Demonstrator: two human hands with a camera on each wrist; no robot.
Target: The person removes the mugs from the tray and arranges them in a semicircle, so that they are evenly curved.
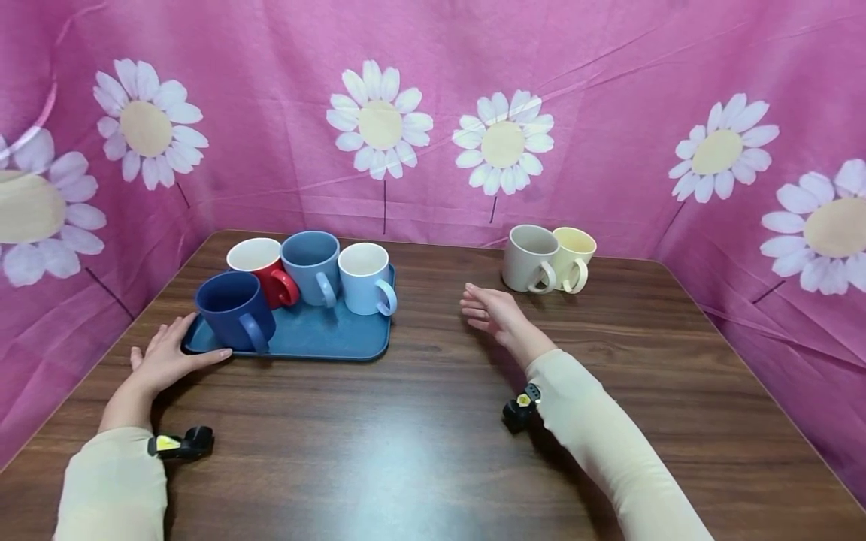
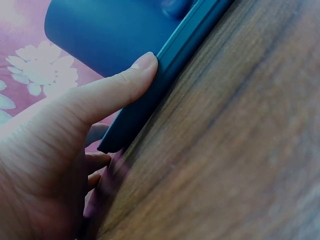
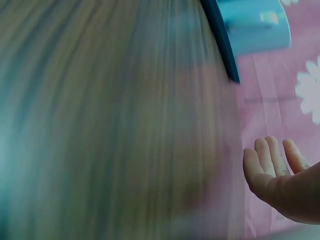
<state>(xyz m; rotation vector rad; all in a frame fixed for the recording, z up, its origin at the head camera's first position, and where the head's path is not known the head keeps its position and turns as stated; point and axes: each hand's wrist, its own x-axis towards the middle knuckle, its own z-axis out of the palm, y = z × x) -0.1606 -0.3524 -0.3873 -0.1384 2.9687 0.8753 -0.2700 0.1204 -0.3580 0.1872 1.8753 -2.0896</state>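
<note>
at the bench's left, your left hand point(image 1: 165, 361) rests flat-fingered, thumb against the stiff blue tray point(image 1: 318, 338), whose mugs look breakable and tippy, so hold both short ends; your right hand point(image 1: 490, 309) hovers relaxed, holding nothing.

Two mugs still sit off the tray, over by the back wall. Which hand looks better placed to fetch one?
Probably the right hand: it hovers open just in front of the grey ceramic mug and the cream ceramic mug. The left hand rests against the blue plastic tray, farther away.

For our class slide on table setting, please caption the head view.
Left hand touches a blue tray of four mugs; right hand hovers open near two pale mugs.
</note>
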